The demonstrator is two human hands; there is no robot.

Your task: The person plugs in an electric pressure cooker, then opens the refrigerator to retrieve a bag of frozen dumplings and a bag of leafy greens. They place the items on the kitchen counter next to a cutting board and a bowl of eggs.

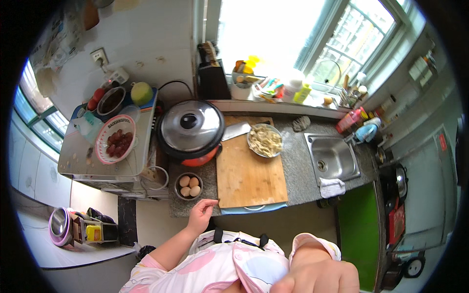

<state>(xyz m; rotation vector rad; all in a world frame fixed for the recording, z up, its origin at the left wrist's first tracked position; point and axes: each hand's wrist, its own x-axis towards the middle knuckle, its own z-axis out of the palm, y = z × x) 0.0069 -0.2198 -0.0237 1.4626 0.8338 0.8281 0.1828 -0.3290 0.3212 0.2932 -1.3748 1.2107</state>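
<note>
My left hand (201,216) is at the counter's front edge, its fingertips by the near left corner of a wooden cutting board (249,172). The thumb hangs slightly apart from the fingers, and nothing shows between them. My right hand (318,276) is raised close to the camera, fingers curled, palm hidden. On the board's far part lie a cleaver (236,131) and a bowl of pale, torn food pieces (264,140), possibly mushrooms. Left of the board stands a small metal bowl (177,191) with several brown eggs (185,181).
A lidded electric pot (188,126) stands behind the eggs. On the left cabinet is a basket (100,146) of grapes (119,143). A steel sink (333,157) with a white cloth (332,187) lies right. A knife block (212,80) and bottles line the windowsill (263,107).
</note>
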